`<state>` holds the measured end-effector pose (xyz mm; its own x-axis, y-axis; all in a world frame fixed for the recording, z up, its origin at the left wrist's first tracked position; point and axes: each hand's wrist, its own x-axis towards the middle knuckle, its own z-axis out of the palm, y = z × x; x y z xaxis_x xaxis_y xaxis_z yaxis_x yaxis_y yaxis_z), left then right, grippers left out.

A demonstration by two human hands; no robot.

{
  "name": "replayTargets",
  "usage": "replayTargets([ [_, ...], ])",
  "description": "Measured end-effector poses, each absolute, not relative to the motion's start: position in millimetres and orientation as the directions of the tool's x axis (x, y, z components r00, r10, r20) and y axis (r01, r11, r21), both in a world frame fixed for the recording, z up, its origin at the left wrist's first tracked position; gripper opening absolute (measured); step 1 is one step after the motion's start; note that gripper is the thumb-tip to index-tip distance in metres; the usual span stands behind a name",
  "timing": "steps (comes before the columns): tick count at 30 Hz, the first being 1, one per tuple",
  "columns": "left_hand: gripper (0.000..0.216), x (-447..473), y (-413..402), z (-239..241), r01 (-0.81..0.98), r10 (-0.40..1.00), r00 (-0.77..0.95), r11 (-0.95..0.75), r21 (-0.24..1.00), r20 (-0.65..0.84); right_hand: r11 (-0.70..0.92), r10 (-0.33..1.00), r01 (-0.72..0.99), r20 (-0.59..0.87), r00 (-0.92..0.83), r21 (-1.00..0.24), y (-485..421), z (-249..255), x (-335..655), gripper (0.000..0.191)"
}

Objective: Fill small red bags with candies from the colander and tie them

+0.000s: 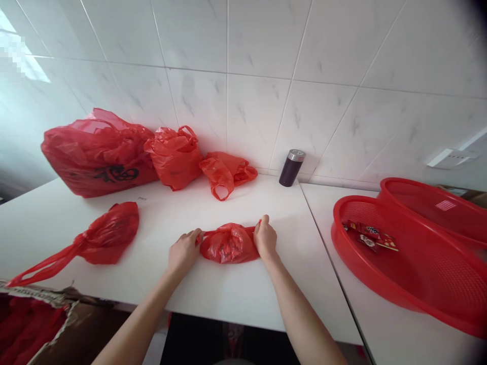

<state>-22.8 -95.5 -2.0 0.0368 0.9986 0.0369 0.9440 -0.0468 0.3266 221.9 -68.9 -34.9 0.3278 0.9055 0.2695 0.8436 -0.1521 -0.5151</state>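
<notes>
A small filled red plastic bag (229,244) lies on the white table (243,284) near its front edge. My left hand (184,250) pinches the bag's left handle, fingers closed on the plastic. At the bag's right side, my right hand (265,236) grips the other handle. Both handles are pulled outward, away from each other.
A tied red bag (104,234) lies at the left. Three more red bags (99,152) (175,156) (227,172) sit against the tiled wall, beside a dark flask (291,168). Two red mesh baskets (411,274) (441,213) stand at the right; the nearer holds a few wrapped sweets (371,236). An open cardboard box (34,324) sits lower left.
</notes>
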Motion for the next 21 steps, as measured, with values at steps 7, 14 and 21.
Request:
replayTargets([
  [7,0.034,-7.8,-103.7,39.1,0.906,0.98,-0.015,-0.07,0.418,0.196,-0.006,0.876,0.741,0.354,0.328,-0.671,-73.4,-31.5,225.7,0.025],
  [14,0.032,50.4,-94.1,42.8,0.854,0.947,0.309,-0.317,0.413,0.088,0.092,0.849,0.603,0.379,0.369,-0.792,-80.8,-30.4,229.5,0.03],
  [21,0.025,-67.7,-79.3,81.2,0.91,1.0,0.026,-0.02,0.414,-0.008,0.122,0.878,0.381,0.279,0.389,-0.916,-76.5,-30.8,235.7,0.029],
])
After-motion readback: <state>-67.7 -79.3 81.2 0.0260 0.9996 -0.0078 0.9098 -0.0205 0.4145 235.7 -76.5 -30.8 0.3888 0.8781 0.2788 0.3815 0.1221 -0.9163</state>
